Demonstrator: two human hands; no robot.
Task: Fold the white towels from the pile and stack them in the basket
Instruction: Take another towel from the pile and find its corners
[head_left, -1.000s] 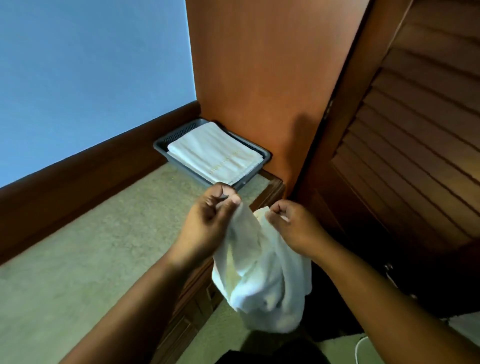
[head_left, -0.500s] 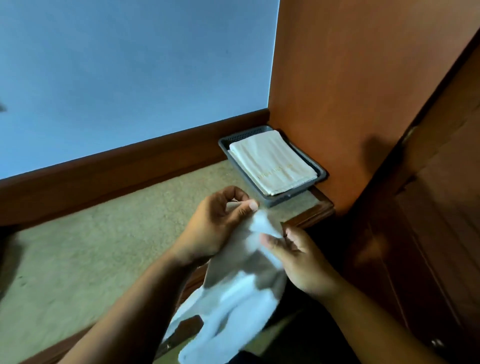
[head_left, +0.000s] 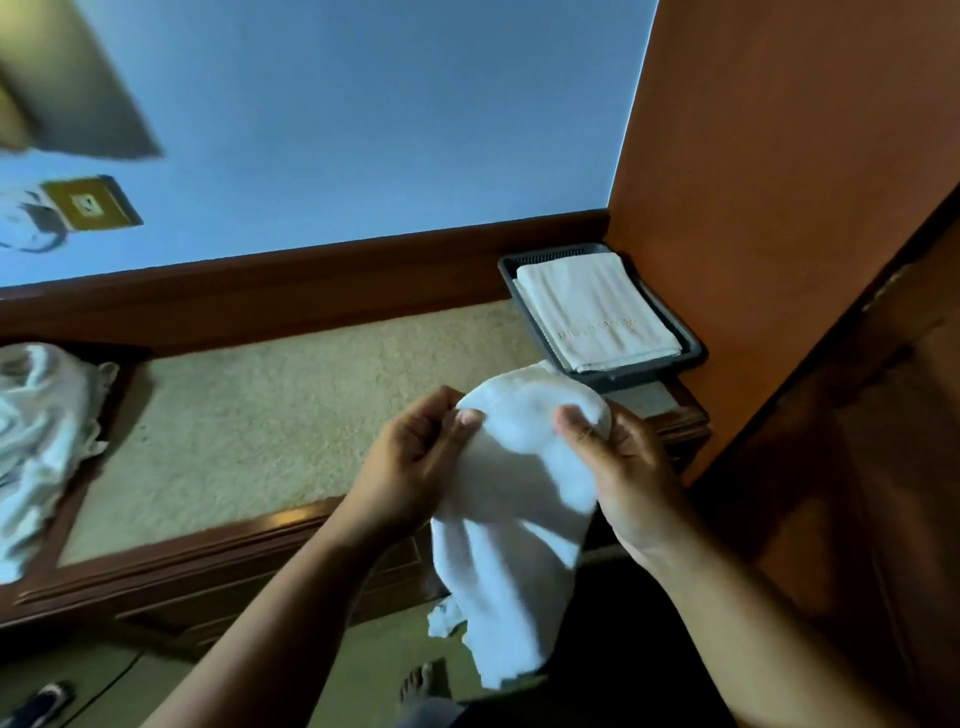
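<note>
At 6 o'clock, frame centre: soft white terry towel (head_left: 519, 493), unfolded, tail hanging below table edge. L hand (head_left: 415, 457) & R hand (head_left: 623, 467) each pinch its top w/ thumb. Since 0.5 s ago the grips have slid apart, cloth now spread between. Dark grey slatted plastic basket (head_left: 691, 348), 2 o'clock, holds one flat folded white towel (head_left: 592, 312). Crumpled white towel pile (head_left: 41, 431), 9 o'clock. Judged: folding about to start.

Both bare forearms reach forward from the lower edge of the view and come near each other at the wrists; the left hand (head_left: 415, 462) pinches the top of a white towel (head_left: 514, 499) with curled fingers and thumb; the right hand (head_left: 621, 467) grips the same towel just beside it, thumb on the front; the palms face each other.
</note>
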